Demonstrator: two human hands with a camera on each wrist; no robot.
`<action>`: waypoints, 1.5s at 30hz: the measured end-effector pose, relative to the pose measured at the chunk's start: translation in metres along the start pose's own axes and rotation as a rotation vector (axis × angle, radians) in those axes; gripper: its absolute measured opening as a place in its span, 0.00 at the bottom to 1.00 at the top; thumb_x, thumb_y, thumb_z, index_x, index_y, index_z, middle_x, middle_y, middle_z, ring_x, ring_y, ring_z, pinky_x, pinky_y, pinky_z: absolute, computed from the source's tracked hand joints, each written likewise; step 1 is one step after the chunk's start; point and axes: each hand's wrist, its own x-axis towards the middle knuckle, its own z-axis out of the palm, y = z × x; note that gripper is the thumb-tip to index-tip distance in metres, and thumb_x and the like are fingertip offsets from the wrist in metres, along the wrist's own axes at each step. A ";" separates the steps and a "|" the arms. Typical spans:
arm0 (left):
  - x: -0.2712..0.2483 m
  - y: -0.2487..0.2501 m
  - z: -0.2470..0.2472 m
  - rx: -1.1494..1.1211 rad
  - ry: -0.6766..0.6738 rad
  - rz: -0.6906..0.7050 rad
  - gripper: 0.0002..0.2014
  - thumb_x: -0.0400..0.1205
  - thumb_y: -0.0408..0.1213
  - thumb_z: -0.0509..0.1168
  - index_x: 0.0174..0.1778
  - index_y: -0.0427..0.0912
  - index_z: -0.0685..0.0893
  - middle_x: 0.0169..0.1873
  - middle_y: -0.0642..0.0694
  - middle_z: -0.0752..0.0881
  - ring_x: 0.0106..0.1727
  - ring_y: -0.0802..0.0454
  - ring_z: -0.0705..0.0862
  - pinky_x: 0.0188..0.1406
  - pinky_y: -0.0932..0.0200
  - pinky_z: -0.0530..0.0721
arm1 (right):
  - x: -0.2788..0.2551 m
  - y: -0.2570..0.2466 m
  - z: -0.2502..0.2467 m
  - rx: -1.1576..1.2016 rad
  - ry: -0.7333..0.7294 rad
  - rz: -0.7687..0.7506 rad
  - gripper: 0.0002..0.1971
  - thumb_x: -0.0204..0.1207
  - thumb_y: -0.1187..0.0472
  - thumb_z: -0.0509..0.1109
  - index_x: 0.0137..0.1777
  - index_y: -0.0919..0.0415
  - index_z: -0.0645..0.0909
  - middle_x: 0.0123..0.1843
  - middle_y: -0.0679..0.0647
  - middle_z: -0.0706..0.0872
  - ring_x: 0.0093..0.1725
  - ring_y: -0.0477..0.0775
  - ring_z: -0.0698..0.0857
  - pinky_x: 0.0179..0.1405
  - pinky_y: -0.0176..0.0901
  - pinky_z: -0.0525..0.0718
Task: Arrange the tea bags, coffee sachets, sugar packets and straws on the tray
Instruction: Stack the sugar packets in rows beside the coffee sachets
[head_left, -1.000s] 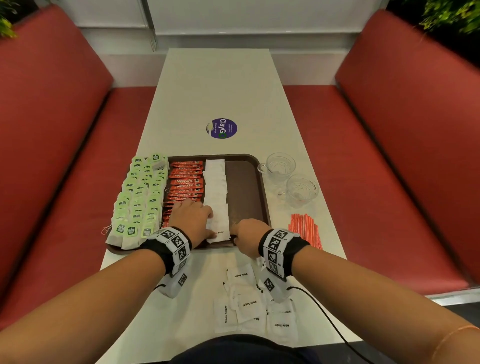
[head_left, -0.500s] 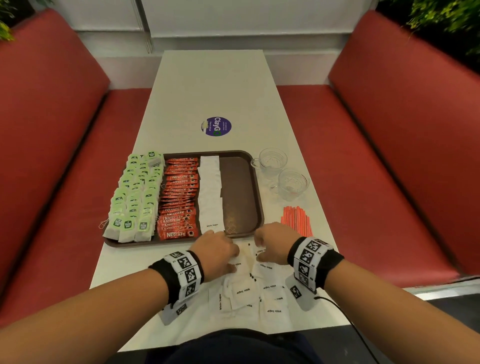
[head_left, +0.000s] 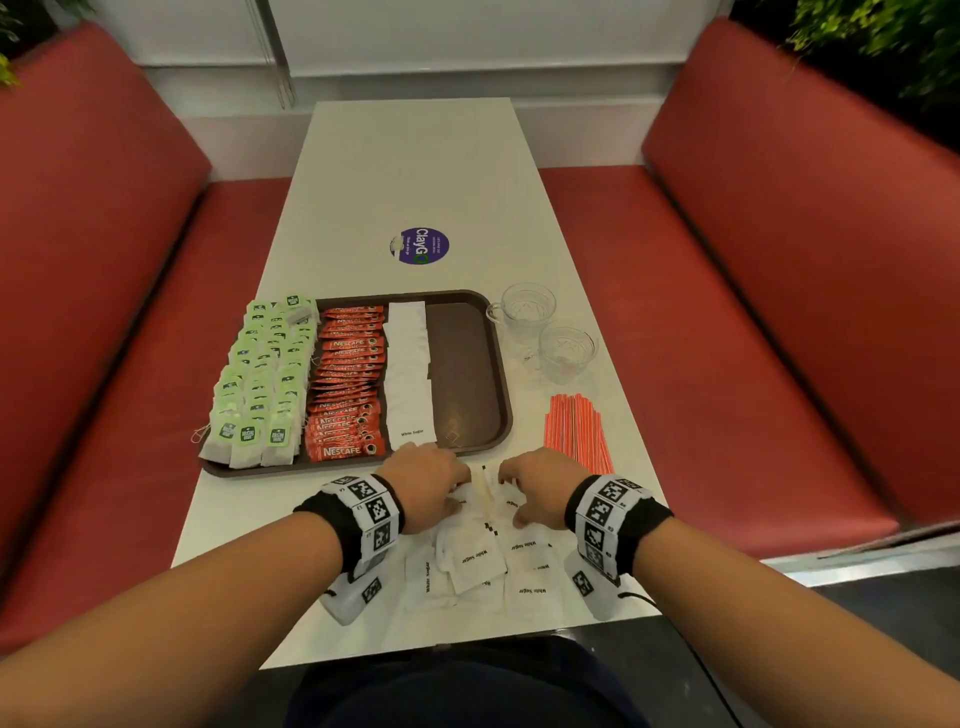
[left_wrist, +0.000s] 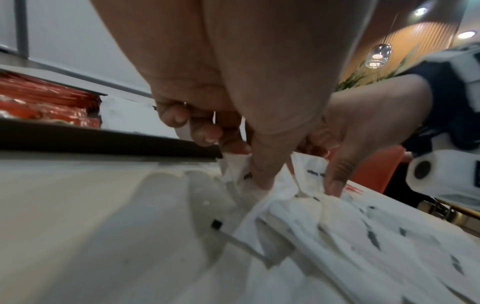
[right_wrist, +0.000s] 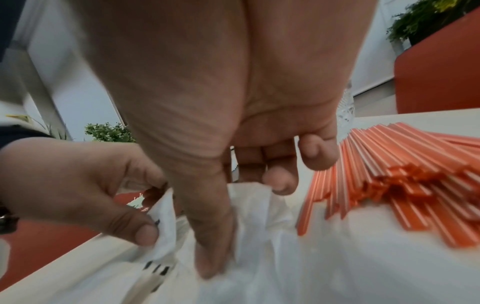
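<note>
A brown tray (head_left: 467, 364) holds rows of green tea bags (head_left: 265, 374), red coffee sachets (head_left: 348, 384) and one column of white sugar packets (head_left: 410, 374). More loose sugar packets (head_left: 483, 566) lie in a heap on the table in front of the tray. My left hand (head_left: 457, 491) pinches one packet (left_wrist: 239, 168) at the heap's far end between thumb and fingers. My right hand (head_left: 511, 493) is just beside it, with its thumb and curled fingers pinching another packet (right_wrist: 249, 203). Orange straws (head_left: 576, 431) lie right of the tray.
Two empty glass cups (head_left: 524, 306) (head_left: 566, 348) stand to the right of the tray, behind the straws. A round purple sticker (head_left: 421, 245) is on the table beyond the tray. Red bench seats (head_left: 727, 338) flank the table. The tray's right strip is bare.
Both hands pulled back from the near end of the tray's sugar column to the loose heap on the table, and their fingers have closed on packets there.
</note>
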 end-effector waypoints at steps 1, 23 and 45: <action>-0.002 -0.002 -0.003 -0.020 0.024 -0.008 0.14 0.83 0.52 0.63 0.61 0.51 0.81 0.55 0.49 0.83 0.58 0.47 0.80 0.61 0.47 0.77 | 0.000 0.000 -0.001 -0.011 -0.005 -0.015 0.23 0.77 0.53 0.77 0.71 0.56 0.80 0.62 0.55 0.86 0.59 0.59 0.84 0.55 0.47 0.82; -0.005 -0.031 -0.051 -0.676 0.470 -0.198 0.13 0.75 0.54 0.75 0.34 0.48 0.86 0.29 0.52 0.83 0.31 0.54 0.79 0.31 0.56 0.77 | 0.025 -0.004 -0.045 0.469 0.408 -0.239 0.09 0.83 0.50 0.69 0.54 0.54 0.85 0.47 0.49 0.88 0.46 0.51 0.85 0.47 0.49 0.85; 0.172 -0.151 -0.094 -0.651 0.394 -0.694 0.22 0.74 0.42 0.79 0.60 0.43 0.80 0.57 0.41 0.86 0.56 0.41 0.86 0.58 0.47 0.85 | 0.066 0.005 -0.087 0.644 0.330 -0.067 0.07 0.82 0.63 0.60 0.42 0.63 0.72 0.37 0.58 0.79 0.35 0.52 0.74 0.38 0.47 0.73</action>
